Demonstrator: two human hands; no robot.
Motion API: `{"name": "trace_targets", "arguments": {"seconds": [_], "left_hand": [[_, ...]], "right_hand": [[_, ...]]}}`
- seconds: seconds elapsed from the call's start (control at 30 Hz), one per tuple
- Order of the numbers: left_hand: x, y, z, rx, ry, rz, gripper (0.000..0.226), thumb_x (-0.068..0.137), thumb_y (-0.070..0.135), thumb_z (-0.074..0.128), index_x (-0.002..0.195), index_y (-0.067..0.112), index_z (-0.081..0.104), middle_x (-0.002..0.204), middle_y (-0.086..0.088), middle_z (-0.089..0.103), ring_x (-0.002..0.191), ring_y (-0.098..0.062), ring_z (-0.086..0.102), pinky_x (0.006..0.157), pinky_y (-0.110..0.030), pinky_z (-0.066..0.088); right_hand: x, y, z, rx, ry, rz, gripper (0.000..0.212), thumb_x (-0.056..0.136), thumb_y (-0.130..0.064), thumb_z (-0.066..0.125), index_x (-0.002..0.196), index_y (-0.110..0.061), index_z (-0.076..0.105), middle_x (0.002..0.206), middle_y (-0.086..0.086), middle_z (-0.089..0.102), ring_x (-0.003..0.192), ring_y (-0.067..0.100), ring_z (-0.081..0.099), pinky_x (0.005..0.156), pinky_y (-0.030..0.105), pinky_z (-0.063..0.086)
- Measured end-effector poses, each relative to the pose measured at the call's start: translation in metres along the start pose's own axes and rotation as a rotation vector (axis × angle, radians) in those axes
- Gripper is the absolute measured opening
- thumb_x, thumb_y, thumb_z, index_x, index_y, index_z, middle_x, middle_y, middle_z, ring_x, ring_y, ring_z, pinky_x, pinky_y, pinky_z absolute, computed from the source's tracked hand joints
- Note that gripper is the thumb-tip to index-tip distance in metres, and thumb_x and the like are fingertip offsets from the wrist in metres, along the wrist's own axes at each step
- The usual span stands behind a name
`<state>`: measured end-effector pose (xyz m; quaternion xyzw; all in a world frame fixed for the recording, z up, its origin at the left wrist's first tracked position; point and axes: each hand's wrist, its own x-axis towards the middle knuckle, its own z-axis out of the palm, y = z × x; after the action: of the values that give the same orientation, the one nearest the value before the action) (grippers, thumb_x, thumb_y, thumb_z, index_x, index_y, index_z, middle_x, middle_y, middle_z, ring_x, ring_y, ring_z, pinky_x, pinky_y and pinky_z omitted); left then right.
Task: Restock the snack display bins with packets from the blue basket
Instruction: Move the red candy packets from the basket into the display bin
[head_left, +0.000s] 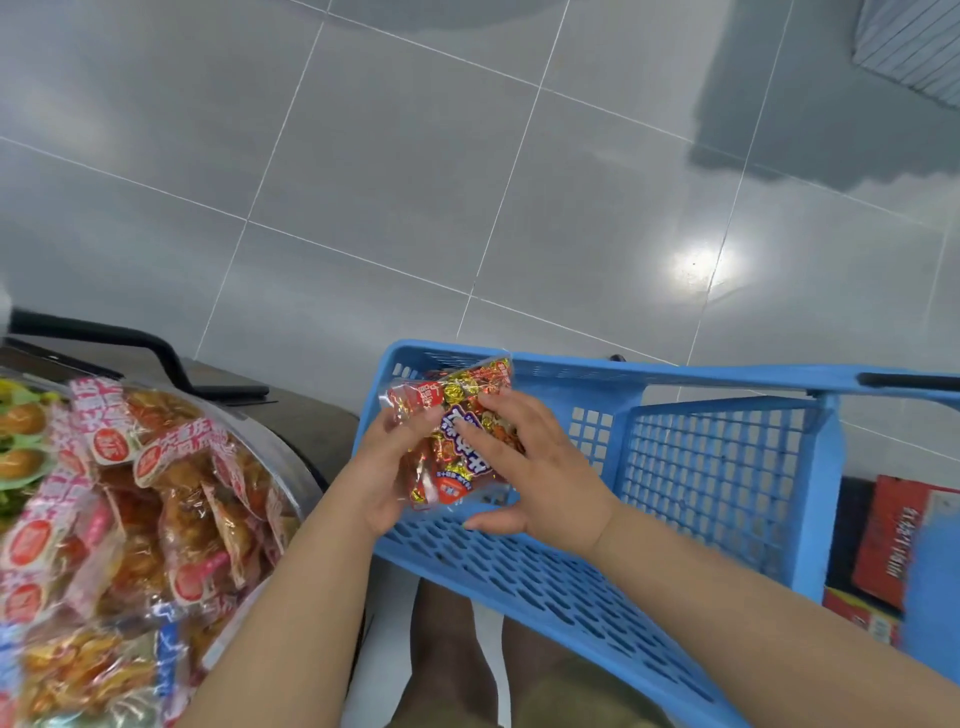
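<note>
**Both hands on one snack packet**

At 8 o'clock, the display bin (283, 457) held heaped packets (156, 493). At centre, the left hand (384, 467) and right hand (545, 478) together gripped a red-and-gold packet (457, 410) over the blue basket (727, 467), which extended toward 3 o'clock. Grey floor tiles (415, 182) lay beyond, at 12 o'clock.

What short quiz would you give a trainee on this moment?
1. True or false: the left hand alone holds the snack packets.
2. The filled display bin lies on which side of the blue basket? A) the person's left B) the person's right C) behind it
3. Fill the gap: the right hand grips the snack packets above the ____.
Key: 1 false, both hands hold them; 2 A; 3 blue basket.
</note>
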<state>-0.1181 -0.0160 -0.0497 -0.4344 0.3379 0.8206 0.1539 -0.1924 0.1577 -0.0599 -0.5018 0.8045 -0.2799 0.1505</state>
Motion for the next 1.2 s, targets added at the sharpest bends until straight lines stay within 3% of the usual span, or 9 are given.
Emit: {"name": "trace_targets", "arguments": {"seconds": [0.07,0.23,0.4,0.5,0.57,0.7,0.8,1.13,1.2], "left_hand": [[-0.001,-0.001,-0.001,0.008,0.015,0.039,0.057,0.063,0.025,0.085,0.113,0.013,0.061,0.096,-0.011,0.074,0.085,-0.025,0.073,0.063,-0.035,0.058],[-0.001,-0.006,-0.009,-0.013,0.099,0.025,0.044,0.06,0.022,0.074,0.102,0.016,0.063,0.083,-0.007,0.075,0.073,-0.021,0.073,0.057,-0.032,0.058],[-0.004,-0.01,-0.026,-0.003,0.132,-0.007,0.052,0.061,0.015,0.079,0.108,0.017,0.059,0.089,-0.008,0.075,0.078,-0.024,0.073,0.063,-0.035,0.06],[-0.005,-0.014,-0.031,-0.056,0.16,0.001,0.053,0.06,0.011,0.084,0.106,0.017,0.059,0.087,-0.009,0.075,0.076,-0.024,0.073,0.059,-0.034,0.059],[-0.005,-0.018,-0.034,-0.088,0.189,0.005,0.049,0.061,0.015,0.078,0.106,0.017,0.058,0.085,-0.008,0.076,0.075,-0.023,0.073,0.056,-0.033,0.058],[-0.002,-0.022,-0.039,-0.115,0.194,0.017,0.048,0.065,0.016,0.079,0.108,0.019,0.057,0.086,-0.006,0.076,0.076,-0.023,0.074,0.056,-0.031,0.057],[-0.001,-0.022,-0.039,-0.1,0.205,0.015,0.059,0.055,0.023,0.079,0.109,0.022,0.056,0.086,-0.004,0.076,0.076,-0.022,0.074,0.055,-0.029,0.057],[-0.002,-0.025,-0.044,-0.115,0.225,0.061,0.054,0.06,0.022,0.074,0.111,0.02,0.057,0.092,-0.007,0.076,0.081,-0.024,0.074,0.059,-0.032,0.058],[-0.003,-0.025,-0.043,-0.111,0.221,0.067,0.053,0.061,0.021,0.073,0.111,0.019,0.057,0.09,-0.007,0.076,0.079,-0.023,0.074,0.058,-0.031,0.058]], "right_hand": [[0.002,-0.008,0.007,0.039,-0.035,0.014,0.089,0.07,-0.049,0.074,0.14,-0.019,0.027,0.143,0.003,0.02,0.134,0.03,0.017,0.108,0.05,0.025],[0.002,-0.025,0.008,0.677,0.013,0.199,0.06,0.08,-0.018,0.06,0.133,-0.022,0.031,0.145,0.006,0.031,0.139,0.02,0.027,0.113,0.038,0.03],[0.012,-0.018,0.017,1.092,0.402,0.613,0.024,0.083,-0.014,0.056,0.104,-0.026,0.055,0.117,-0.009,0.056,0.108,0.008,0.055,0.089,0.026,0.048],[0.025,0.017,0.039,0.941,0.405,1.077,0.019,0.09,-0.016,0.056,0.092,-0.034,0.06,0.108,-0.007,0.061,0.089,0.011,0.058,0.071,0.015,0.045],[0.035,0.048,0.059,0.783,0.236,1.186,0.021,0.091,-0.017,0.056,0.109,-0.028,0.059,0.124,0.0,0.055,0.107,0.013,0.055,0.077,0.019,0.04],[0.051,0.079,0.1,0.502,-0.032,1.091,0.043,0.088,-0.024,0.061,0.13,-0.02,0.052,0.136,0.006,0.038,0.124,0.02,0.044,0.089,0.017,0.031],[0.052,0.086,0.12,0.341,-0.122,1.017,0.051,0.087,-0.029,0.063,0.134,-0.022,0.046,0.138,0.007,0.039,0.127,0.026,0.038,0.098,0.03,0.034],[0.045,0.09,0.136,0.239,-0.021,0.988,0.015,0.091,-0.027,0.056,0.103,-0.022,0.049,0.104,0.001,0.059,0.099,0.027,0.055,0.07,0.032,0.043],[0.046,0.092,0.139,0.223,-0.072,0.972,0.023,0.091,-0.027,0.056,0.112,-0.018,0.055,0.111,0.005,0.058,0.104,0.026,0.054,0.076,0.031,0.042]]}}
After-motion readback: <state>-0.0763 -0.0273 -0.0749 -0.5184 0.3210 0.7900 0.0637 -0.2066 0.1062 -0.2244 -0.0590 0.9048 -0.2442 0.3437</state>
